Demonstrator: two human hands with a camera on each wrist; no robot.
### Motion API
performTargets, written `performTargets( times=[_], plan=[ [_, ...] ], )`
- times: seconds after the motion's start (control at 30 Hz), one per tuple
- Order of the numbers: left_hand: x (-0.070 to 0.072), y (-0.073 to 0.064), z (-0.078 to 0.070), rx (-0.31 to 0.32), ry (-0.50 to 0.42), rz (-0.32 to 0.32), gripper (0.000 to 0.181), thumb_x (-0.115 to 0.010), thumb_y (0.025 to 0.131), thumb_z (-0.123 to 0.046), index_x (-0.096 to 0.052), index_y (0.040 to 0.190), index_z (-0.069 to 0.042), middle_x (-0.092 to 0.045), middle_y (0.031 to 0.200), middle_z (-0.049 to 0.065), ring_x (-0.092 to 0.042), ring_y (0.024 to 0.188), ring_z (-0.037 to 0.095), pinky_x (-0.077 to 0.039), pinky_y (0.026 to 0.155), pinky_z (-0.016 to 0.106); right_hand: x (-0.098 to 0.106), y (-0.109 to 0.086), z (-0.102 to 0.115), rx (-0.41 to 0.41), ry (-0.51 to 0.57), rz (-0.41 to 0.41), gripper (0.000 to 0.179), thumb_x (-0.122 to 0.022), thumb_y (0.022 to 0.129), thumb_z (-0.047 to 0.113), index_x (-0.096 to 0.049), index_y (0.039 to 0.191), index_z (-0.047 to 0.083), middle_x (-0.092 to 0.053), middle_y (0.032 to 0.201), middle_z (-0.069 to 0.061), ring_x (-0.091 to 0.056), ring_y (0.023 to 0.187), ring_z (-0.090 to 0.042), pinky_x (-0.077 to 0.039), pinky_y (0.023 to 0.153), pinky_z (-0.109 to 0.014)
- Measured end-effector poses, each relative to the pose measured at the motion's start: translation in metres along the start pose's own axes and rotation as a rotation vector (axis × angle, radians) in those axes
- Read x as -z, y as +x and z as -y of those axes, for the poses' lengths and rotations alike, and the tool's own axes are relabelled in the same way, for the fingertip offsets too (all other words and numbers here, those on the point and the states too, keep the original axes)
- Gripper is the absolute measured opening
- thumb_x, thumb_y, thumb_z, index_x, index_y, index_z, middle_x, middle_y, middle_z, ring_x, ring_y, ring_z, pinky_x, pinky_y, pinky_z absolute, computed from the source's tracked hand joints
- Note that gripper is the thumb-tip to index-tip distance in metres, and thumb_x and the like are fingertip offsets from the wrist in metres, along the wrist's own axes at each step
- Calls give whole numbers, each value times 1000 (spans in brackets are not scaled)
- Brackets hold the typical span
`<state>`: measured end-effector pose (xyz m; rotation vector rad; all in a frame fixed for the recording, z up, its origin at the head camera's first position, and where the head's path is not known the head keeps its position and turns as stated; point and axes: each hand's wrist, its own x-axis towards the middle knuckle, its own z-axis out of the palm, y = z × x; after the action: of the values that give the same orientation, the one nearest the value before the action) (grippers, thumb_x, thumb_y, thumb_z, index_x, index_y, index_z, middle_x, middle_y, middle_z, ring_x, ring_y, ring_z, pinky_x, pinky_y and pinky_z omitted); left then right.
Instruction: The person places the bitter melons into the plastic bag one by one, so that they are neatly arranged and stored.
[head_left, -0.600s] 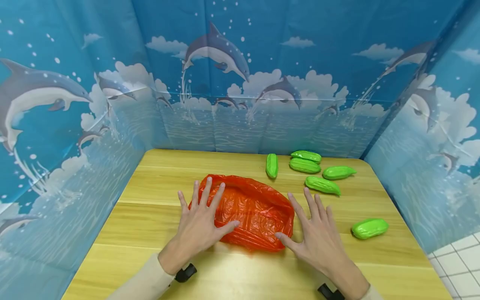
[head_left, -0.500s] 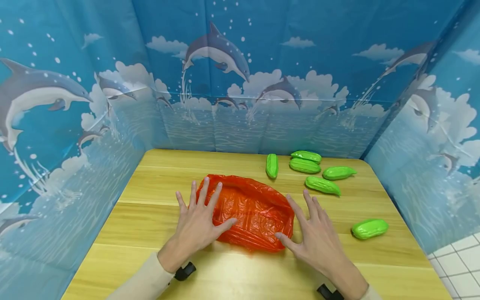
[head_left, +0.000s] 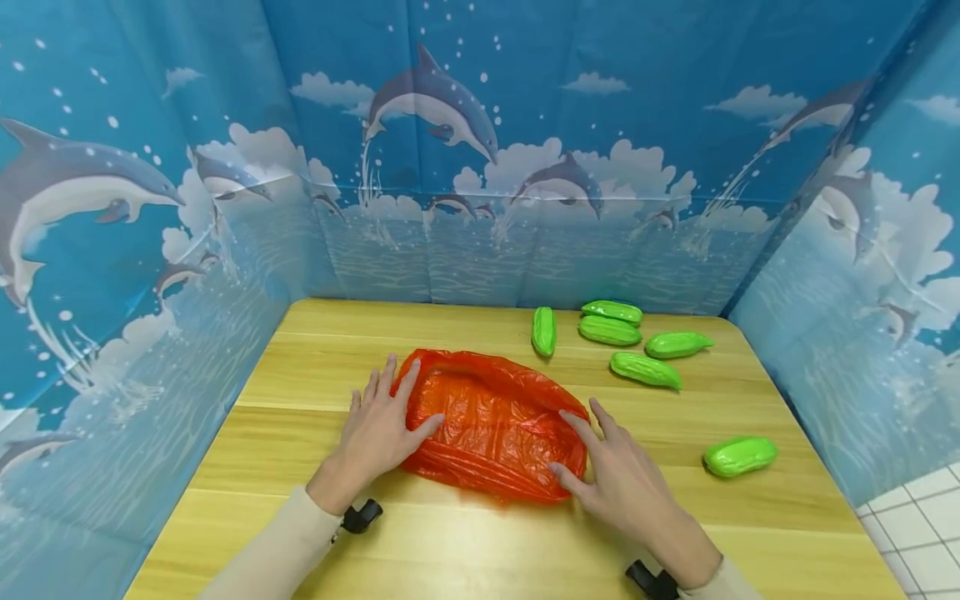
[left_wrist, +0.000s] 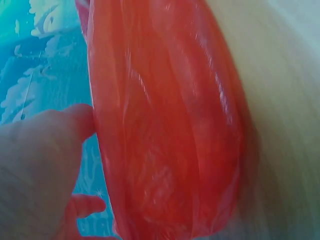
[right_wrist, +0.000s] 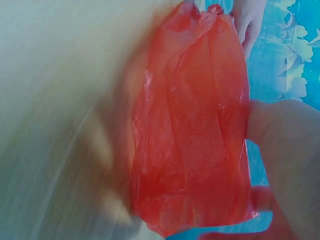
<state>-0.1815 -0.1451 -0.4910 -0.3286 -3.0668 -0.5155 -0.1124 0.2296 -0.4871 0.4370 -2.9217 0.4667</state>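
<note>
Looks like bag-opening: left hand [head_left: 377, 435] and right hand [head_left: 626, 477] at red bag [head_left: 480, 477], frame centre; fingers [head_left: 409, 382] loosely spread, gripping nothing. Next: probably ease it wider.

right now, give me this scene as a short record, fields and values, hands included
surface: wooden table
bag: red plastic bag, mouth spread open, facing up
left hand: at the bag's left end, fingers extended
right hand: at the bag's right end, thumb and index finger apart
vegetables: six green ones, five toward the far edge, one right of the right hand
backdrop: blue dolphin-print curtain
firm grip on bag: none seen
</note>
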Motion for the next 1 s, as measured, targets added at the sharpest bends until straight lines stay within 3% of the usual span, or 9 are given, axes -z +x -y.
performTargets(
  times=[0.07,0.17,0.3,0.37,0.43,0.53,0.6,0.8,1.0],
  plan=[
    [0,3,3,-5,-23,-4,101,-71,110,-66,-26,188,-21,-16,195,26,-42,168,63,-48,128,81,0,3,-2,-2,4,4,76,-87,104,50,-64,165,11,-59,169,-33,-77,126,-58,-69,93,-71],
    [-1,5,6,-8,-59,-6,98,-77,110,-56,-29,187,-21,-20,194,27,-57,156,63,-71,98,66,-1,7,-6,4,9,-3,74,-88,104,43,-64,161,2,-66,161,-31,-80,117,-52,-71,90,-67],
    [-1,6,8,3,-107,-17,90,-81,110,-43,-37,185,-18,-32,190,28,-77,123,54,-68,64,46,1,16,-15,6,41,14,73,-87,106,37,-61,162,-2,-65,161,-30,-81,119,-51,-71,95,-66],
    [-2,7,8,1,-123,-20,83,-81,109,-35,-44,181,-15,-40,185,29,-81,106,47,-68,67,46,3,21,-20,-1,62,38,73,-85,107,35,-59,164,-3,-63,164,-30,-80,122,-51,-70,99,-67],
    [-2,6,8,-13,-137,-21,75,-80,109,-28,-51,177,-11,-48,179,32,-82,104,45,-73,82,52,5,25,-24,-8,79,60,73,-85,108,34,-57,166,-2,-60,167,-29,-79,125,-52,-69,101,-69],
    [-3,6,7,-40,-155,-26,66,-79,109,-19,-59,170,-6,-57,171,35,-80,126,50,-70,106,62,7,31,-31,-8,88,82,74,-84,109,34,-56,168,0,-56,172,-28,-78,127,-52,-68,101,-70],
    [-3,7,5,-57,-170,-28,63,-79,108,-13,-61,168,-4,-62,166,34,-75,139,51,-66,115,63,8,34,-36,-8,92,82,74,-84,109,34,-55,169,1,-54,174,-27,-77,130,-52,-68,101,-71],
    [-1,6,1,-90,-197,-33,62,-79,105,1,-63,165,0,-72,155,29,-76,139,45,-65,118,59,13,34,-45,9,109,65,67,-83,110,35,-59,168,12,-46,179,-27,-81,116,-45,-70,88,-66],
    [-2,6,1,-82,-223,-25,62,-78,105,5,-62,165,2,-73,156,29,-74,144,45,-62,121,59,30,24,-53,30,154,-9,50,-82,111,37,-68,156,20,-44,181,-29,-74,134,-55,-67,96,-73]
  ],
)
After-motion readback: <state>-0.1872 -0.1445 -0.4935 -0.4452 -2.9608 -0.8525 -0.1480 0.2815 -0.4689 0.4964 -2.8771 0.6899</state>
